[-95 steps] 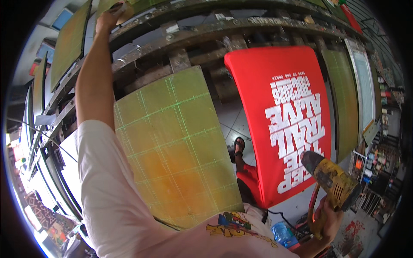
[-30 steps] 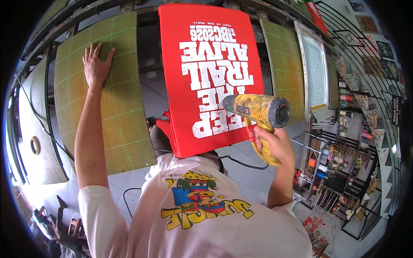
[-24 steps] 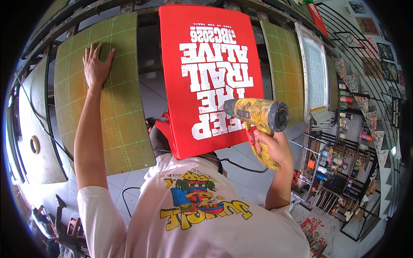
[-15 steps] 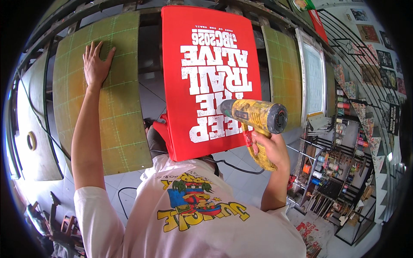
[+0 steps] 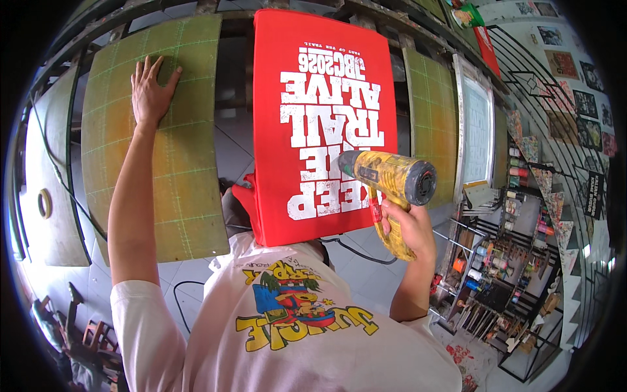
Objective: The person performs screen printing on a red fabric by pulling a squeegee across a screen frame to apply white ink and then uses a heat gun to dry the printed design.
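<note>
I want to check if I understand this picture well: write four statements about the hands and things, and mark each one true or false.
1. The right hand holds a yellow heat gun. True.
2. The left hand is closed into a fist. False: it is open, fingers spread on the green gridded board.
3. In this view, the heat gun overlaps the red printed fabric. True.
4. The ring-shaped roll lies on the red printed fabric. False: it is on the white board.
</note>
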A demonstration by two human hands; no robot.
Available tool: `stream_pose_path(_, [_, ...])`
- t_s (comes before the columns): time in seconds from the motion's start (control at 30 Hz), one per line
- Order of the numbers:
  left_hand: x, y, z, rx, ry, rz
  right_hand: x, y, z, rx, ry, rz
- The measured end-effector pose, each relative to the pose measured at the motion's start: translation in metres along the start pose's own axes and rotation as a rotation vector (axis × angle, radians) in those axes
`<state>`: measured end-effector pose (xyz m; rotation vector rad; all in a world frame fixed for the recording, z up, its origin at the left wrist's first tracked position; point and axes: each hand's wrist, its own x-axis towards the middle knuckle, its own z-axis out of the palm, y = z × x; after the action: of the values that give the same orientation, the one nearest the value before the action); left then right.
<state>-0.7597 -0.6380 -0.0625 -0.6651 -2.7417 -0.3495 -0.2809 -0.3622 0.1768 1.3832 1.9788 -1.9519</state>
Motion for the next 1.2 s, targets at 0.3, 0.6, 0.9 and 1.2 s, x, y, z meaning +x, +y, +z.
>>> stream_pose_path(0.3, [0.000,0.000,-0.002,0.018,-0.008,-0.015,0.010,-0.003,0.001,-0.022,0.026,-0.021])
stream_pose_path(0.6, [0.000,0.000,-0.004,0.007,-0.010,-0.017,0.017,-0.002,0.002,0.009,0.035,-0.056])
stream_pose_path(0.9, [0.000,0.001,-0.001,0.007,-0.004,-0.005,0.002,0.002,-0.007,-0.004,0.063,-0.028])
stream_pose_path(1.2, [0.001,0.003,-0.004,0.008,-0.020,-0.014,0.005,0.004,-0.011,-0.023,0.073,-0.045])
